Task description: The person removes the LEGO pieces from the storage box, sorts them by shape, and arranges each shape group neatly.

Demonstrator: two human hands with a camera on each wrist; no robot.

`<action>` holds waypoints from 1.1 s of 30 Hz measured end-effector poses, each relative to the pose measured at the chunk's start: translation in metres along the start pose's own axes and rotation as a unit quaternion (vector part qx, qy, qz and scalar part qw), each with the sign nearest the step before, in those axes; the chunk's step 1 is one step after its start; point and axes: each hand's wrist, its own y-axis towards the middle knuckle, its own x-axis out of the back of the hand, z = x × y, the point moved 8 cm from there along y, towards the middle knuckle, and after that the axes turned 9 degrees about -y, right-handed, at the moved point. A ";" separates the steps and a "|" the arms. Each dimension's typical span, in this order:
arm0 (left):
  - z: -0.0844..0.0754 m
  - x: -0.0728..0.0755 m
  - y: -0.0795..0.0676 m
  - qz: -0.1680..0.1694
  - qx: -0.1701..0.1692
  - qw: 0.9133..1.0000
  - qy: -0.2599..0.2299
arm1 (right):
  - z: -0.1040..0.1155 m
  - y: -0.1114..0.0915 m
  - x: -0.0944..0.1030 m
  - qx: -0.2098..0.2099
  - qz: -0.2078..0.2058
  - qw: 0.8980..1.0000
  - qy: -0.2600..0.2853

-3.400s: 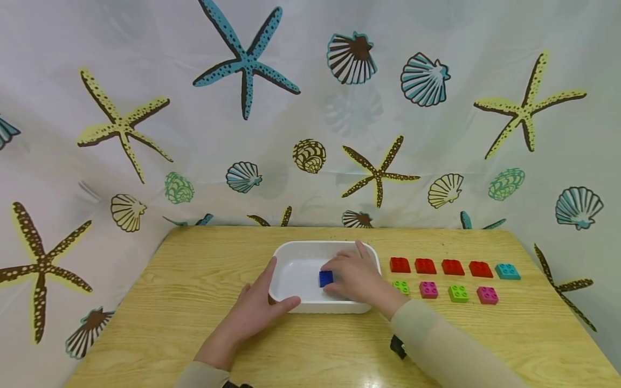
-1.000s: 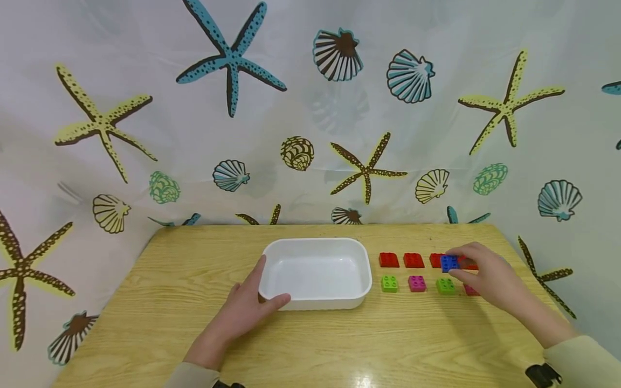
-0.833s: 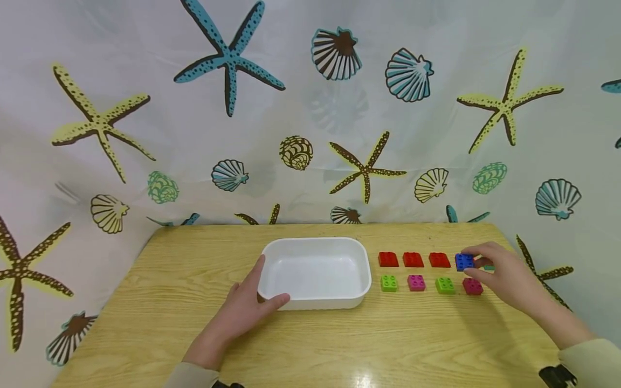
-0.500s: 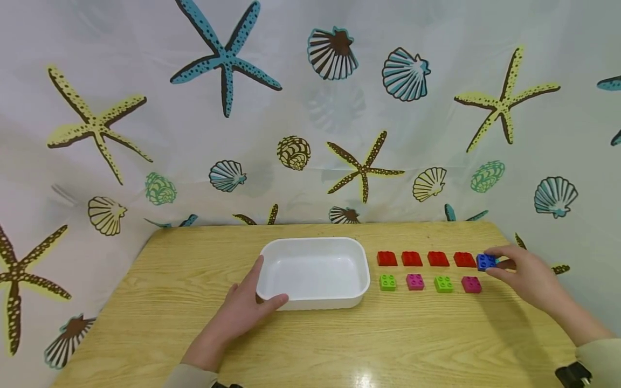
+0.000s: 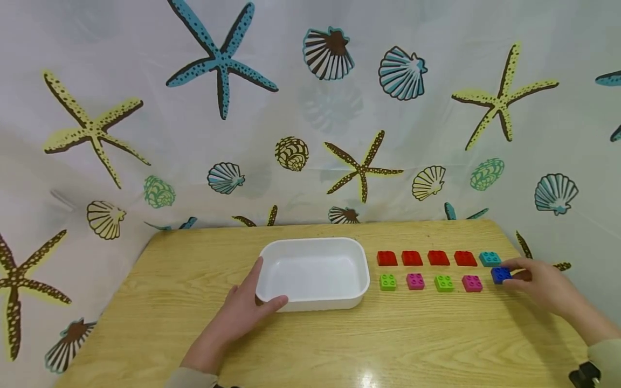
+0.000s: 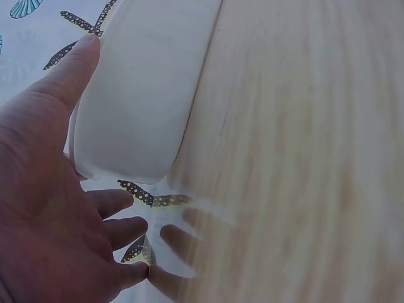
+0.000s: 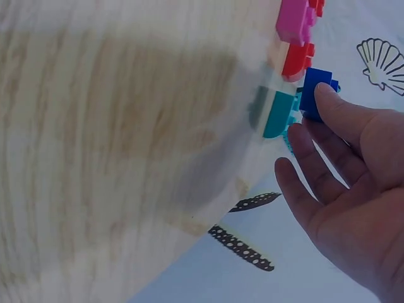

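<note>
My right hand [image 5: 548,285] pinches a blue toy building brick [image 5: 501,275] between thumb and fingers at the right end of the brick rows. In the right wrist view the blue brick [image 7: 317,93] appears raised off the table, higher than the teal brick [image 7: 278,115]. My left hand [image 5: 242,312] rests at the near left corner of a white tray [image 5: 312,305], thumb along the front wall and index finger by the left side. The left wrist view shows that hand [image 6: 57,189] with its fingers spread and the thumb against the tray wall.
Several red bricks [image 5: 412,258] and the teal brick [image 5: 490,258] form the back row. In front lie green bricks [image 5: 387,282] and pink bricks [image 5: 472,283]. A patterned curtain [image 5: 291,108] hangs behind and beside the wooden table [image 5: 339,350].
My right hand took the blue brick out of the tray, carried it right over the rows, and lowered it in front of the teal brick. My left hand stayed at the tray.
</note>
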 end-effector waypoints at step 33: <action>0.000 0.000 -0.002 0.001 -0.001 1.000 -0.002 | -0.018 0.008 -0.022 0.005 0.033 0.999 -0.004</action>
